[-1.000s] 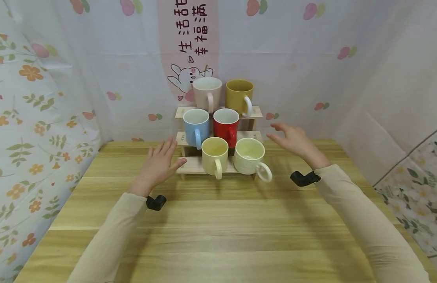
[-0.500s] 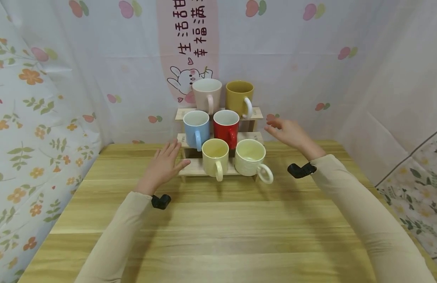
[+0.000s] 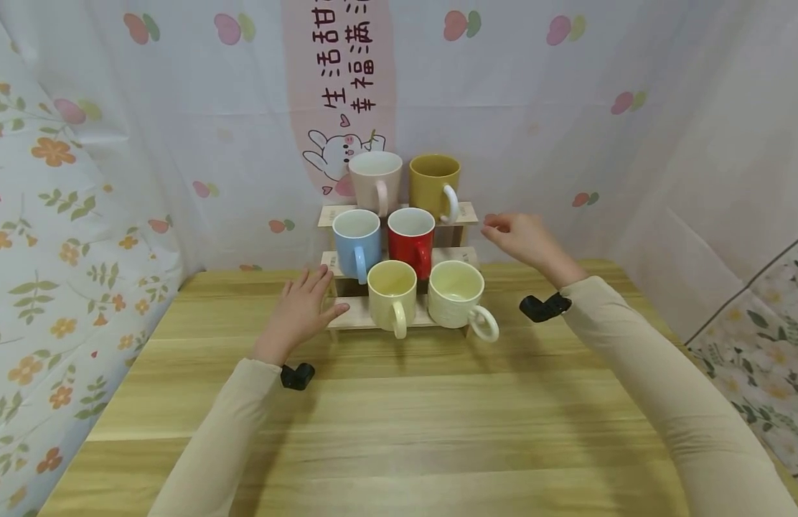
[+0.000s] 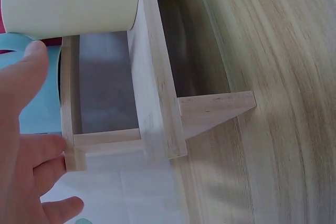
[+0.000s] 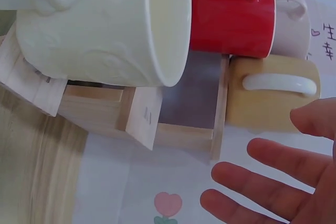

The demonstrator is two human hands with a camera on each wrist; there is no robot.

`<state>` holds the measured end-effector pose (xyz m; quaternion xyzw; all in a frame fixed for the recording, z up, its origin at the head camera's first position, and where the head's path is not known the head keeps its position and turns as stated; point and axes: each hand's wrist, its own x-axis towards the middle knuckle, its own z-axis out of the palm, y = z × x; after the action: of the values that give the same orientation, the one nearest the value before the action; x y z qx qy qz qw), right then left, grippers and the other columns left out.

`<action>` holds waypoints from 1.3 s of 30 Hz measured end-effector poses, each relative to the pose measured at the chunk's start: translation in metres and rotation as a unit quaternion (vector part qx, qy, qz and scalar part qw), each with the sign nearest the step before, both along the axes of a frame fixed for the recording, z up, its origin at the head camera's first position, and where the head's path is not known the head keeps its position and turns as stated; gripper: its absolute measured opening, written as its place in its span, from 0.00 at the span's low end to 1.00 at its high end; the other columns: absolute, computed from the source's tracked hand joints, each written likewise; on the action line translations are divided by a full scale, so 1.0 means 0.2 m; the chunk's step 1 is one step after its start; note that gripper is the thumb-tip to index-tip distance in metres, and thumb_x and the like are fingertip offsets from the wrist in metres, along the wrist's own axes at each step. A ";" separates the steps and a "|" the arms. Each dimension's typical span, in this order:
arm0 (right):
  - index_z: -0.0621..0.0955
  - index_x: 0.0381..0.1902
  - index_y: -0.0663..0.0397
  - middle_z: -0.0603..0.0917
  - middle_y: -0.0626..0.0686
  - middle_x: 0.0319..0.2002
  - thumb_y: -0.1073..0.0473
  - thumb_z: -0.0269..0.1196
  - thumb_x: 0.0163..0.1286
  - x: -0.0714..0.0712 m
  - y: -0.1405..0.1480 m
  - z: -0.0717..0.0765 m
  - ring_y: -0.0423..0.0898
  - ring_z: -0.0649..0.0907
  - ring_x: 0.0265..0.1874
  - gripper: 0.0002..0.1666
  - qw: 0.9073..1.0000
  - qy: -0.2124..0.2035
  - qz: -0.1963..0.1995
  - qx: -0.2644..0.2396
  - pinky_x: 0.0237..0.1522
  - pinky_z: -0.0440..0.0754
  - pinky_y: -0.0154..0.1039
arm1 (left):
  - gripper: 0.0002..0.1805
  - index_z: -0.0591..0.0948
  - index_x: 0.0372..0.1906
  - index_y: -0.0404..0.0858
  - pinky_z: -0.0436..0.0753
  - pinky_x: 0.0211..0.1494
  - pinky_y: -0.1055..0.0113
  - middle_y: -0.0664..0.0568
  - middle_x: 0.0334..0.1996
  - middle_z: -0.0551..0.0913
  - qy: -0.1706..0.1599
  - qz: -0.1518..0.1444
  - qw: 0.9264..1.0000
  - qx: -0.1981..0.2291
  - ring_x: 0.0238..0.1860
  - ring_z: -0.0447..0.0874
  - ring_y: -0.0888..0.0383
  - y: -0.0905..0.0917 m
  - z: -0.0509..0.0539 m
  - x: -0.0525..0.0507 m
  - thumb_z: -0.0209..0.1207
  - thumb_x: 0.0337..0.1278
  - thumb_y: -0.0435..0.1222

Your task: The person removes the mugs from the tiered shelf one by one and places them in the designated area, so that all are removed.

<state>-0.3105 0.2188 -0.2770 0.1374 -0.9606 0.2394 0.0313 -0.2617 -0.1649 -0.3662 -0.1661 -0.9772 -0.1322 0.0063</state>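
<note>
Left hand (image 3: 298, 316), right hand (image 3: 524, 238) shifted nearer rack (image 3: 352, 317) — fingers apart | yellow mug (image 3: 384, 305) partly hides red mug (image 3: 407, 246)

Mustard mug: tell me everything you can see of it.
The mustard mug looks like glazed ceramic, mustard inside and out, with a contrasting white handle turned toward the front right. It stands upright at the right of the wooden rack's top tier, beside the pale pink mug with a narrow gap between. The right hand is near its right side, not touching it.
</note>
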 end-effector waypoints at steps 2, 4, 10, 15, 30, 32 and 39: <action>0.77 0.59 0.62 0.78 0.65 0.58 0.48 0.53 0.72 -0.01 -0.01 0.00 0.63 0.78 0.55 0.27 1.000 0.001 -0.002 -0.002 0.55 0.74 0.58 | 0.43 0.56 0.74 0.36 0.46 0.71 0.36 0.43 0.75 0.51 0.004 0.002 1.000 0.003 0.74 0.44 0.37 0.00 0.00 0.00 0.49 0.64 0.59; 0.78 0.56 0.61 0.81 0.66 0.53 0.49 0.54 0.71 -0.03 -0.02 0.01 0.62 0.79 0.52 0.25 1.000 0.004 -0.002 -0.004 0.53 0.75 0.58 | 0.43 0.57 0.73 0.36 0.47 0.71 0.37 0.43 0.75 0.52 0.007 0.002 1.000 0.005 0.73 0.47 0.36 0.00 -0.01 -0.01 0.51 0.63 0.58; 0.81 0.50 0.61 0.84 0.66 0.45 0.55 0.58 0.67 -0.07 -0.06 0.03 0.61 0.82 0.46 0.19 1.000 0.026 -0.002 -0.002 0.47 0.77 0.55 | 0.45 0.57 0.73 0.35 0.61 0.69 0.42 0.42 0.75 0.52 0.004 0.002 1.000 0.006 0.69 0.60 0.35 0.00 0.00 0.00 0.56 0.60 0.56; 0.83 0.48 0.61 0.85 0.65 0.42 0.57 0.58 0.66 -0.10 -0.08 0.06 0.59 0.82 0.42 0.17 0.999 0.042 0.000 0.005 0.44 0.78 0.52 | 0.45 0.58 0.73 0.34 0.68 0.64 0.42 0.41 0.75 0.53 0.004 0.005 1.000 0.012 0.67 0.63 0.35 0.01 0.01 0.01 0.58 0.59 0.54; 0.84 0.43 0.64 0.86 0.61 0.30 0.64 0.54 0.68 -0.17 -0.14 0.14 0.51 0.82 0.26 0.13 0.998 0.059 0.005 0.016 0.25 0.72 0.33 | 0.46 0.59 0.72 0.33 0.75 0.56 0.43 0.42 0.74 0.56 0.010 0.007 1.000 -0.017 0.64 0.69 0.38 0.01 0.02 0.00 0.62 0.55 0.54; 0.83 0.43 0.65 0.85 0.61 0.29 0.65 0.53 0.69 -0.17 -0.14 0.15 0.53 0.83 0.26 0.14 0.998 0.061 0.002 0.015 0.24 0.73 0.32 | 0.46 0.59 0.72 0.34 0.77 0.54 0.44 0.43 0.74 0.55 0.006 0.011 1.000 -0.022 0.64 0.69 0.38 0.01 0.02 0.00 0.62 0.55 0.53; 0.82 0.45 0.65 0.84 0.60 0.27 0.61 0.52 0.72 -0.20 -0.14 0.17 0.46 0.83 0.21 0.16 0.999 0.034 -0.016 0.001 0.25 0.80 0.32 | 0.43 0.56 0.74 0.36 0.81 0.43 0.49 0.44 0.75 0.52 -0.007 0.016 0.999 -0.043 0.58 0.75 0.39 0.01 0.03 0.00 0.59 0.57 0.46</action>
<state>-0.3497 0.1903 -0.2436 0.1300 -0.9614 0.2329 0.0680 -0.2612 -0.1626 -0.3610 -0.1497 -0.9845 -0.0911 -0.0058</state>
